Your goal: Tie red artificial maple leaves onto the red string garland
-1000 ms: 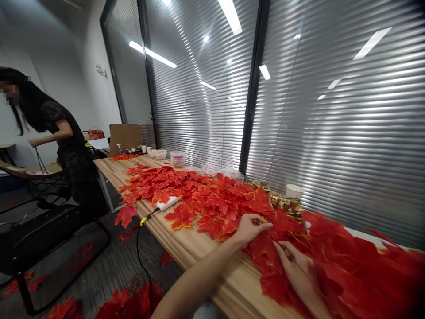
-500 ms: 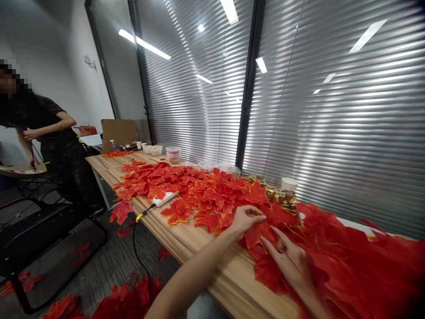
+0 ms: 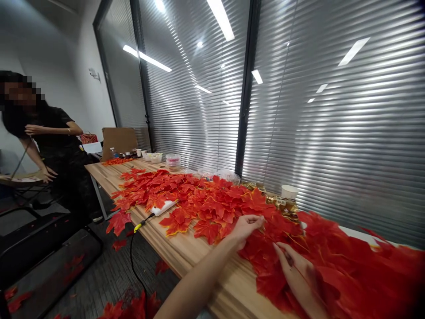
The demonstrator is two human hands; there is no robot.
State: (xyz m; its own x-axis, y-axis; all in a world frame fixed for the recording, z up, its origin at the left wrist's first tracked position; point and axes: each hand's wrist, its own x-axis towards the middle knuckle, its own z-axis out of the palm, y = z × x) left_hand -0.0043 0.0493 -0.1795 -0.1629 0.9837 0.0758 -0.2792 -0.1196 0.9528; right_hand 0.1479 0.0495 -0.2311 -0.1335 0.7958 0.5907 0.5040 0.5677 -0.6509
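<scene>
Artificial red maple leaves [image 3: 212, 199] lie in a thick layer along the wooden table [image 3: 199, 252]. Over the near part of the pile, my left hand [image 3: 247, 227] has its thumb and fingertips pinched together; whatever is between them is too small to make out. My right hand [image 3: 297, 270] is just to the right, low among the leaves, its thumb and forefinger drawn close together. What it pinches, if anything, is hidden. A dark red leaf [image 3: 257, 250] lies below and between the two hands.
A white power strip [image 3: 163, 207] with a black cable [image 3: 133, 252] sits at the table's front edge. Plastic tubs [image 3: 173, 161], a paper cup [image 3: 289, 191] and gold wrapping [image 3: 282, 206] line the blinds. A person [image 3: 56, 137] stands left, behind a black chair [image 3: 49, 239].
My left fingertips have closed into a tighter pinch. My right thumb and forefinger have come closer together. The view has tilted slightly up, and the other person has lowered one hand.
</scene>
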